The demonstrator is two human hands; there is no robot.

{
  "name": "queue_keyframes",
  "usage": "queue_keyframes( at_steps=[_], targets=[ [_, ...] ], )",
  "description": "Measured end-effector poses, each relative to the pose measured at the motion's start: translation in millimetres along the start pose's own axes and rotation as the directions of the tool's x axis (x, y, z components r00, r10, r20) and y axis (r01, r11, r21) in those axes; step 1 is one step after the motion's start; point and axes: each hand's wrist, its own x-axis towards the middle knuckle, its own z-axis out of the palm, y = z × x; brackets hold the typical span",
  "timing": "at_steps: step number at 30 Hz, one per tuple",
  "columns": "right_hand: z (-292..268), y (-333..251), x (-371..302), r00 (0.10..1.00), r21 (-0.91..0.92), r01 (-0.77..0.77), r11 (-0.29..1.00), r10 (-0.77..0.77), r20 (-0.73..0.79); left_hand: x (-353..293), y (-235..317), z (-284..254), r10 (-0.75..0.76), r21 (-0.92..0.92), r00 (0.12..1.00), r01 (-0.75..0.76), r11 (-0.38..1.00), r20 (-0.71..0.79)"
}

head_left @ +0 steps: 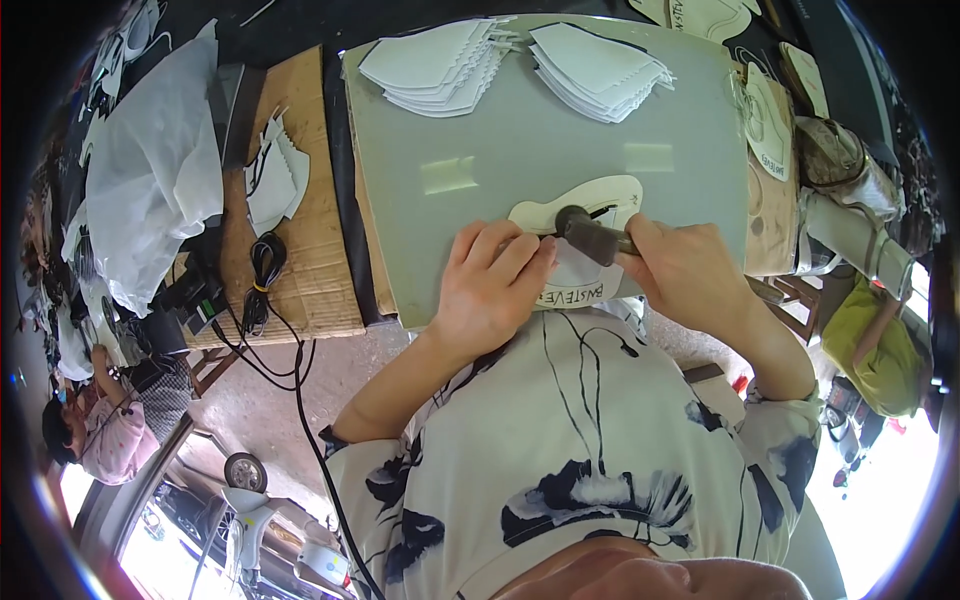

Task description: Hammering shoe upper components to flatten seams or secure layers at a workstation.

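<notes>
My right hand is closed round the handle of a hammer. Its dark head rests over a cream cut-out template at the near edge of the grey board. My left hand has its fingers bent and drawn together at the template's left side, close to the hammer head. What its fingertips pinch is hidden. A whitish piece shows under the hammer, inside the template's outline. Two stacks of white cut pieces with dark edges, a left stack and a right stack, lie at the board's far side.
The grey board carries two strips of tape. Left of it, a cardboard-topped table holds more white pieces, a coiled black cable and a white plastic sheet. A sewing machine stands right. Other people sit at both sides.
</notes>
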Motion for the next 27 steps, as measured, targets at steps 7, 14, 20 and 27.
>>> queue_keyframes(
  at_steps=[7, 14, 20, 27],
  targets=[
    [3, 0, 3, 0.998, -0.038, 0.000, 0.999, 0.002, 0.063, -2, -1, -3, -0.016, -0.030, 0.999, 0.015, 0.999, -0.031],
    [2, 5, 6, 0.995, 0.028, 0.046, 0.999, -0.048, 0.091, -5, -1, -9, -0.095, -0.023, 0.995, 0.095, 0.995, -0.019],
    [-2, 4, 11, 0.988, 0.068, 0.074, 0.995, -0.082, 0.129, -6, -4, -7, -0.127, -0.085, 0.992, 0.124, 0.989, -0.024],
    [-7, 4, 17, 0.977, 0.032, 0.120, 0.992, -0.124, 0.174, -6, -6, -8, -0.185, -0.142, 0.983, 0.183, 0.973, -0.004]
  ],
)
